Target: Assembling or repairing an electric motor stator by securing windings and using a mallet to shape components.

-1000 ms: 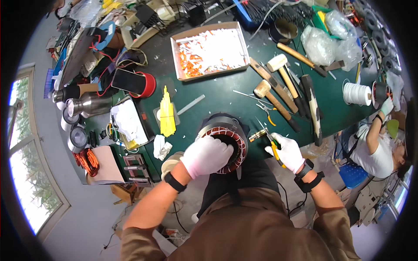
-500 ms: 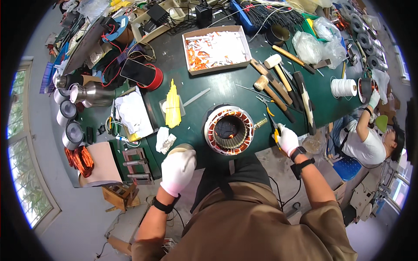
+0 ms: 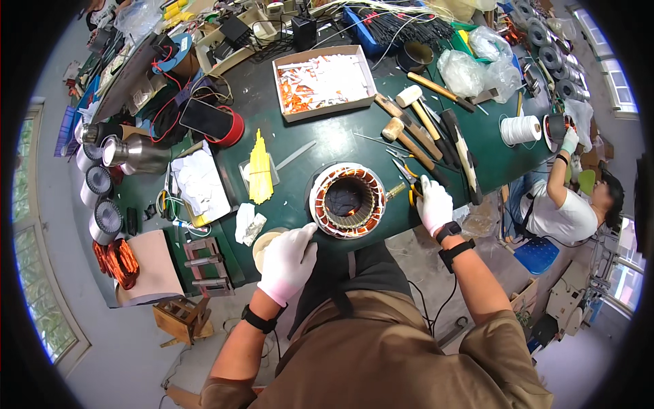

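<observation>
A motor stator [image 3: 373, 225] with copper windings and white lacing stands upright at the table's front edge, its bore facing up. My left hand [image 3: 289, 262], in a white glove, is closed beside its lower left; anything between the fingertips is too small to make out. A round pale disc [image 3: 267, 247] lies partly beneath that hand. Right of the stator, my gloved right hand [image 3: 434, 204] has its fingers at the handles of orange-handled scissors [image 3: 408, 174], which point away from me. Pliers with yellow handles [image 3: 398, 155] lie just beyond. The scissors' handles are partly hidden.
Mallets [image 3: 394, 128] and wooden bars lie at the right. Farther back is a box of white and orange scraps [image 3: 325, 114]. Yellow strips [image 3: 260, 170], a crumpled white cloth [image 3: 249, 223] and a paper tray [image 3: 201, 180] stand left. A co-worker [image 3: 562, 208] sits far right.
My left hand has moved rightward, closer to the stator, uncovering more of the pale disc. My right hand has brought the scissors forward beside the pliers. The view has shifted slightly.
</observation>
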`<action>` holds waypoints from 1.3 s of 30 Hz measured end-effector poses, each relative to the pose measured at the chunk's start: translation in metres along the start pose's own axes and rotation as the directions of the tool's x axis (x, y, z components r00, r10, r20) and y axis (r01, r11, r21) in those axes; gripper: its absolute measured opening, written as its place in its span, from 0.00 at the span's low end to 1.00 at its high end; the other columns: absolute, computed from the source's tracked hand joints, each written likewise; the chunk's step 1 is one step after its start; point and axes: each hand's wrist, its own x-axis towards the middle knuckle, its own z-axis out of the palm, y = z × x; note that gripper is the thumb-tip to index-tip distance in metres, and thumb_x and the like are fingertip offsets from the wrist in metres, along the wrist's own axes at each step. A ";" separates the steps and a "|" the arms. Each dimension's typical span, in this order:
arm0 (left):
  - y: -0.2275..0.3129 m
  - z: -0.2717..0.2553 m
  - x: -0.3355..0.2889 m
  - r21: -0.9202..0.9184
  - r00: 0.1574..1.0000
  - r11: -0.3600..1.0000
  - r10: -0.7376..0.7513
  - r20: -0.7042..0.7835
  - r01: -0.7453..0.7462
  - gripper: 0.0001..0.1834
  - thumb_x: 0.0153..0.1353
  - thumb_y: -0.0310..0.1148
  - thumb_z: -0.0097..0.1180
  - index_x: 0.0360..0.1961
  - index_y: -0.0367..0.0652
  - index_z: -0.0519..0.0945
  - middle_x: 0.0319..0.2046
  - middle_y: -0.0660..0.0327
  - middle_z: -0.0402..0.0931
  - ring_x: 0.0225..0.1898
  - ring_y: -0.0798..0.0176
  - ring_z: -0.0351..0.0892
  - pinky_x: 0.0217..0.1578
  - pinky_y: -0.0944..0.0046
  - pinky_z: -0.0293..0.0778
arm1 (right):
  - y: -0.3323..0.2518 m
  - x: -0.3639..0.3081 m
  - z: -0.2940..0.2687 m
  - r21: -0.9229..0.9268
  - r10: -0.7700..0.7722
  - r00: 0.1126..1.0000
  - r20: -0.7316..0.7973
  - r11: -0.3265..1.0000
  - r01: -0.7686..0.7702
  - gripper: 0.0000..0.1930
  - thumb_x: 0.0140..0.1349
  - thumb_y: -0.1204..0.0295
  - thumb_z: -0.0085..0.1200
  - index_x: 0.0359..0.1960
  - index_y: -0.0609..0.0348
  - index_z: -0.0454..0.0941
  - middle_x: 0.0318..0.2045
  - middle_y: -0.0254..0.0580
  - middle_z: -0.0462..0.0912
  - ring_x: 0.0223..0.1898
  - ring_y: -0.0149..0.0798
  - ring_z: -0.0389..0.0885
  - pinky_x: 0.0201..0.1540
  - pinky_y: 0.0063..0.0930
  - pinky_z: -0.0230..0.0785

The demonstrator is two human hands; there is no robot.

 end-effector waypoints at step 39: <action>0.008 0.098 0.050 0.320 0.921 0.871 0.390 0.007 -0.372 0.08 0.63 0.39 0.60 0.33 0.48 0.78 0.22 0.63 0.74 0.23 0.57 0.78 0.25 0.53 0.71 | -0.030 -0.021 -0.152 0.325 -0.519 0.855 0.005 0.810 0.489 0.11 0.66 0.65 0.61 0.39 0.58 0.77 0.27 0.50 0.81 0.27 0.56 0.83 0.30 0.43 0.77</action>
